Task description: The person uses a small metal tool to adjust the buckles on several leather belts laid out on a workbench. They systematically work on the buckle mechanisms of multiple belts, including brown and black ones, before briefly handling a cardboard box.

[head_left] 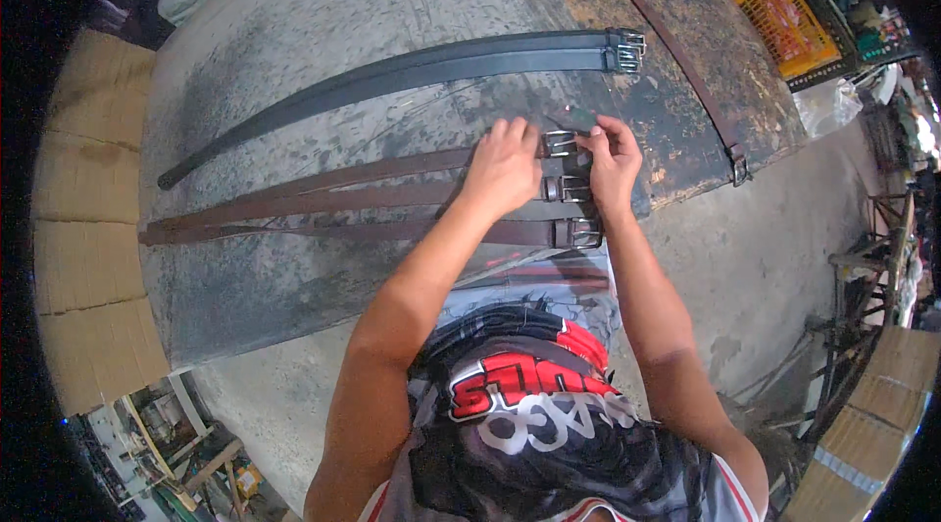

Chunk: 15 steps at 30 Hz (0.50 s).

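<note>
Three brown leather belts (392, 197) lie side by side, their metal buckles at the right end. My left hand (505, 167) is closed over the farthest brown belt (421, 165), just left of its buckle (561, 144). At the right end of that buckle is my right hand (616, 167), thumb and forefinger brought together; what lies between them is hidden. A small dark green item (580, 118) shows by its fingertips, too small to name. The middle buckle (569, 190) and nearest buckle (580, 233) lie between and below my hands.
Farther back on the worn grey table (323, 22) lie black belts (421, 71) with buckles rightward. A single brown belt (676, 47) stretches along the right side. Cardboard (93, 228) lines the left edge. A yellow crate (784, 27) stands at the far right.
</note>
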{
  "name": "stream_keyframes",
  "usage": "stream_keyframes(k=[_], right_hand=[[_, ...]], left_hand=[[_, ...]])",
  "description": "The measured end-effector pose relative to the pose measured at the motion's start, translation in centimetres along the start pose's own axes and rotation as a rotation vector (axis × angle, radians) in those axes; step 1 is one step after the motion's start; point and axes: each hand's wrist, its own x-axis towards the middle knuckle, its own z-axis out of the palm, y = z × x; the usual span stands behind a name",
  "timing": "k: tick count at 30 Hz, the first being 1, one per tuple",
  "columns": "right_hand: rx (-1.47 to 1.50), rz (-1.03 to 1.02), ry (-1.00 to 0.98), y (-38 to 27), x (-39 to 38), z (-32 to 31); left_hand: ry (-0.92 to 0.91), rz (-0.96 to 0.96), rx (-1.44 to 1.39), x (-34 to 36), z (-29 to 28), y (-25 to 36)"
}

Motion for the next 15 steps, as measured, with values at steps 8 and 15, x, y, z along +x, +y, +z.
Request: stream_keyframes(k=[8,15], right_hand=[[-0.146,-0.068,-0.208,-0.1,-1.3,-0.2],[-0.189,-0.043,-0.180,0.2,-1.4,0.0]], left_hand=[[0.093,-0.118,-0.537,-0.4,0.9,-4.5],[0.145,-0.128,-0.568,-0.3,1.4,-4.6]])
